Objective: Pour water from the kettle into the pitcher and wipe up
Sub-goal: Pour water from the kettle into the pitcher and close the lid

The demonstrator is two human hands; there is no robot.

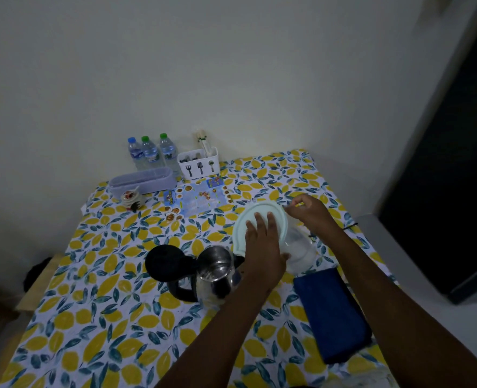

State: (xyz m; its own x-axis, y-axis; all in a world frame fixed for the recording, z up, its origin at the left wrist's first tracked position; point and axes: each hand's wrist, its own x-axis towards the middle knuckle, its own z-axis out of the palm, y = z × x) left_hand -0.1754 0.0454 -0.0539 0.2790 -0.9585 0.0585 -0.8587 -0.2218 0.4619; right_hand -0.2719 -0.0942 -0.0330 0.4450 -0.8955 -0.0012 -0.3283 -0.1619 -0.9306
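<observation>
Left hand resting straight fingers on lid over pitcher, centre right, right hand curling fingers at rim, grasp indiscernible

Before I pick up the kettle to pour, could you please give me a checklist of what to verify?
1. The kettle is open: ok, its black lid is flipped back.
2. The pitcher has a clear mouth: not ok, the pale lid sits tilted over it under the left hand.
3. The pitcher is steadied: ok, the right hand grips its far side.
4. The blue cloth is ready: ok, it lies folded beside the pitcher.
5. Water in the kettle: cannot tell, the inside only shows reflections.
6. A hand is free for the kettle: not ok, both hands are at the pitcher.
</observation>
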